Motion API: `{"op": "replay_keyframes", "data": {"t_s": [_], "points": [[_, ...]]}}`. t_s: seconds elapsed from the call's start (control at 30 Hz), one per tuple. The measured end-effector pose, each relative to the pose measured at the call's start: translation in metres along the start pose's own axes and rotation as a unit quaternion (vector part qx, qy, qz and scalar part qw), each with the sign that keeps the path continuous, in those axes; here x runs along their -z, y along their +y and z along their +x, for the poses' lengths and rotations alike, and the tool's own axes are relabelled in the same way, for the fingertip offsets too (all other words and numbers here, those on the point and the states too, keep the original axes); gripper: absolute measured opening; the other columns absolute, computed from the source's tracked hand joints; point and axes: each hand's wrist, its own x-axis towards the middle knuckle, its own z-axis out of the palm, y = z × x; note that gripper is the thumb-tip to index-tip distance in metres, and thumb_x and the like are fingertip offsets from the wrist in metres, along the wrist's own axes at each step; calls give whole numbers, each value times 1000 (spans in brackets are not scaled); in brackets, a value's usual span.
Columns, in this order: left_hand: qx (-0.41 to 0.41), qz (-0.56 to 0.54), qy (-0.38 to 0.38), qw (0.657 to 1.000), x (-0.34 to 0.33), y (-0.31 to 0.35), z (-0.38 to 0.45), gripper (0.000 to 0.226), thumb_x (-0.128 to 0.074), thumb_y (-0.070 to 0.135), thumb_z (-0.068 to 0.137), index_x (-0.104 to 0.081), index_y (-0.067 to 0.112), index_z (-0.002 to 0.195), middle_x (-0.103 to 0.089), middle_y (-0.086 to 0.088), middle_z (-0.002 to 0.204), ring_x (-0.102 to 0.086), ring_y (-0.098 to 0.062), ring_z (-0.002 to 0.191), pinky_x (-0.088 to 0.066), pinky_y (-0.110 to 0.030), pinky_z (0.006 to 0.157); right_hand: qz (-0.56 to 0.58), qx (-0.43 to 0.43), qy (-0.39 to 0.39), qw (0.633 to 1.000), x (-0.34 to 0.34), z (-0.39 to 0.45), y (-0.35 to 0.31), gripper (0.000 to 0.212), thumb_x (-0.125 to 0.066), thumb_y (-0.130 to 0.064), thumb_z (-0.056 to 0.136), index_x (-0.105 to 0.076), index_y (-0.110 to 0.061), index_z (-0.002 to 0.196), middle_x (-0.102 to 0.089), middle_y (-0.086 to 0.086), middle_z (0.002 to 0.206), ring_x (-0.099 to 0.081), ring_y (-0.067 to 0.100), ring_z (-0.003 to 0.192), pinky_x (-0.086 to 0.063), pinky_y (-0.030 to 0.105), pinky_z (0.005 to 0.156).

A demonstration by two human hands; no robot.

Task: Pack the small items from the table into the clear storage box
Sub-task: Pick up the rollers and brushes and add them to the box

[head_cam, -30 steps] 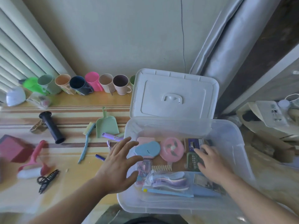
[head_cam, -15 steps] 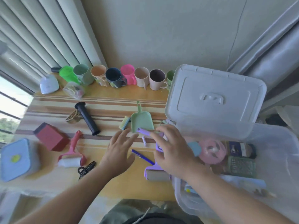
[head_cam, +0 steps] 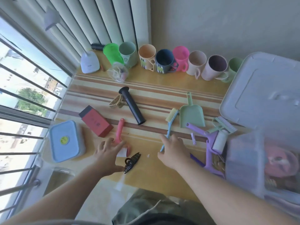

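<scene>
**Both hands went down for the next pick-up**

The clear plastic storage box (head_cam: 240, 159) sat at the right end of the striped yellow desk (head_cam: 162, 88), its pale lid (head_cam: 263, 95) tipped up behind it, with a pink round item just visible through its blurred wall. Plenty was left outside the box, so the packing looked only partly done.

The left hand (head_cam: 108, 155) hovered low, left of the box, fingers (head_cam: 121, 144) spread and straight, over the roller end of the pink-handled lint roller (head_cam: 119, 132). Whether it touched the roller could not be told. Just beside its thumb lay the black plastic hair claw clip (head_cam: 131, 162).

The right hand (head_cam: 174, 151), nearer the box, sat on the lower end of the blue-handled little brush with yellow bristles (head_cam: 169, 127). Its fingers were curled down over the handle, but a true pinch could not be confirmed.

Between that hand and the box lay a purple-handled lint roller (head_cam: 211, 143), and farther back a mint green plastic dustpan (head_cam: 192, 115).

The step in hand read as gathering two more items at once. The next move probably called for closing firmly on the thin brush handle, and for the left hand to settle between roller and clip, before both carried right to the box.
</scene>
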Motion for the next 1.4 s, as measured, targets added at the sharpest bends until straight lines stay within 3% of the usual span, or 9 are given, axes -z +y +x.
{"op": "replay_keyframes", "data": {"t_s": [0.17,0.4,0.53,0.7,0.83,0.97,1.1,1.27,1.4], "points": [[-4,16,48,999,-6,-1,18,85,-68,15,78,-26,54,140,-42,0,140,-43,-28,119,-53,-38,79,-18,-46,-11,999,-9,18,4,43,-52,-50,101,-51,-25,136,-42,6,134,-46,30,122,-48,40,78],[-26,-58,58,996,26,6,19,52,-66,44,74,-46,42,121,-52,9,100,-57,-16,83,-47,-32,62,15,-71,50,996,-12,15,19,24,-61,-37,99,-63,-17,113,-58,3,115,-58,26,109,-55,38,76],[-23,-107,78,991,38,19,12,53,-69,46,74,-45,38,120,-55,10,101,-57,-12,80,-46,-27,59,55,-79,116,989,-15,23,20,35,-71,-40,93,-53,-19,114,-54,4,113,-58,26,104,-51,37,68],[-17,-138,125,982,48,49,7,54,-65,46,76,-42,36,124,-65,10,95,-62,-14,73,-54,-34,60,49,-105,144,983,-17,45,25,55,-78,-38,89,-42,-20,127,-53,9,114,-61,31,101,-55,41,77],[-28,-190,116,975,68,87,2,54,-64,46,76,-40,39,123,-64,12,96,-63,-14,74,-56,-37,65,76,-136,138,978,-16,48,27,39,-62,-9,93,-36,-16,121,-65,9,98,-67,35,92,-48,41,70],[-30,-228,128,965,87,111,-2,48,-64,42,77,-43,36,119,-63,8,95,-61,-12,77,-56,-39,70,215,-125,102,963,-7,32,31,30,-58,-14,91,-45,-20,117,-61,-2,91,-63,29,89,-43,35,63],[-34,-296,146,944,100,129,-13,49,-68,40,79,-44,37,122,-60,10,97,-62,-10,79,-59,-38,69,377,-90,169,906,31,-8,34,5,-59,-21,94,-62,-23,98,-62,-9,80,-60,19,73,-43,32,54],[-80,-331,161,926,115,182,-29,75,-87,48,63,-45,39,124,-59,12,100,-63,-12,83,-60,-38,62,572,-21,234,786,103,-87,80,12,-66,-35,98,-70,-25,94,-54,4,71,-61,26,67,-48,32,56],[-183,-311,148,921,125,261,-44,75,-87,47,65,-47,44,127,-62,13,101,-63,-6,87,-56,-35,72,526,4,310,792,131,-153,166,15,-68,-31,100,-77,-31,88,-65,-1,73,-56,11,68,-44,27,66]]}}
